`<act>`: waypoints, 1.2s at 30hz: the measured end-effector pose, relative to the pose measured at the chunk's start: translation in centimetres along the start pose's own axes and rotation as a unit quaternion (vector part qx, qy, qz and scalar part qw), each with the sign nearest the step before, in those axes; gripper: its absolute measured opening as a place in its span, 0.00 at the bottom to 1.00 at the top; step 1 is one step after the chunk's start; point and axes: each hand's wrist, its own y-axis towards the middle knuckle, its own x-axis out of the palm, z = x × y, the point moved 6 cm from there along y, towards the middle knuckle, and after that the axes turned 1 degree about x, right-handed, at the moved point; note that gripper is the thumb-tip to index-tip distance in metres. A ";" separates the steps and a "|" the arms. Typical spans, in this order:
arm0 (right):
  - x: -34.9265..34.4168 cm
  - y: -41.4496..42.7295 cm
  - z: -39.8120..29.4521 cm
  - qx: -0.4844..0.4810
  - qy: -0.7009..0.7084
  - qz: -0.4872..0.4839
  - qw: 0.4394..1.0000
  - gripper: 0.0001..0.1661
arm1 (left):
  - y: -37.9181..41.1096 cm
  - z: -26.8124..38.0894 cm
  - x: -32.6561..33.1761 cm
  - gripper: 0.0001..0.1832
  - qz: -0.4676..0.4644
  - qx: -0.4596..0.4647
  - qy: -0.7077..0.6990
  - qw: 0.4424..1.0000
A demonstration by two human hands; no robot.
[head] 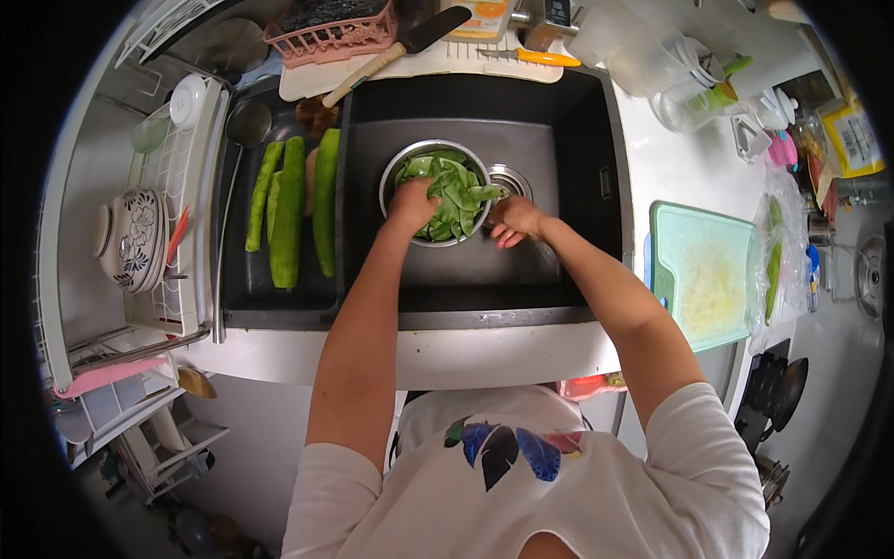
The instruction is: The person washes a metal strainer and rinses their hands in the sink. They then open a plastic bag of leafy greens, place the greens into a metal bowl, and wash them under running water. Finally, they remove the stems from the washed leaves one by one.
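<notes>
A round metal bowl point(385, 170) full of flat green bean pods point(454, 195) sits in the larger basin of a black sink point(447, 279). My left hand point(413, 206) rests on the pods at the bowl's left side, its fingers partly hidden among them; whether it grips any is unclear. Just outside the bowl's right rim, near the metal drain point(511, 183), is my right hand point(518, 220). Its lower fingers are apart, and its thumb and forefinger are by a pod tip; a hold on it cannot be made out.
Peeled green gourds point(286, 223) and a metal ladle point(248, 124) lie in the left basin. Behind the sink are a wooden-handled knife point(367, 73) and an orange-handled knife point(548, 57). A dish rack point(188, 279) stands left, a green cutting board point(712, 279) right.
</notes>
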 end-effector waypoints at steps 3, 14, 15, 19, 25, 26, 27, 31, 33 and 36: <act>-2.0 -1.0 -1.1 -0.027 -0.013 0.123 0.992 0.17 | 0.0 0.3 -0.3 0.23 -0.010 -0.022 0.005 1.000; -0.8 -9.6 -8.7 -0.267 -0.434 0.429 0.746 0.06 | -1.5 6.1 -4.5 0.21 0.070 0.072 -0.108 0.989; -0.2 -11.2 -9.6 -0.282 -0.446 0.432 0.731 0.06 | -1.8 6.9 -5.0 0.21 0.093 0.112 -0.129 0.981; 0.8 -14.9 -10.7 -0.390 -0.378 0.420 0.727 0.04 | -3.3 12.2 -6.4 0.19 0.152 0.288 -0.105 0.940; 1.2 -15.1 -9.4 -0.424 -0.204 0.308 0.827 0.04 | -4.3 12.8 -6.6 0.07 0.094 0.292 -0.085 0.948; 1.4 -15.1 -9.3 -0.432 -0.224 0.317 0.814 0.04 | -4.6 13.0 -6.7 0.07 0.093 0.296 -0.069 0.948; 1.6 -15.1 -9.2 -0.439 -0.243 0.325 0.802 0.04 | -5.0 13.0 -6.8 0.07 0.092 0.299 -0.053 0.948; 2.0 -15.7 -9.0 -0.436 -0.294 0.373 0.764 0.04 | -6.0 13.6 -6.7 0.07 0.081 0.293 -0.032 0.952; 2.6 -16.2 -8.9 -0.427 -0.314 0.396 0.750 0.04 | -6.3 13.8 -6.4 0.07 0.059 0.283 -0.037 0.957; 3.7 -16.9 -8.8 -0.411 -0.367 0.404 0.730 0.04 | -6.7 13.9 -6.1 0.06 0.046 0.288 -0.003 0.956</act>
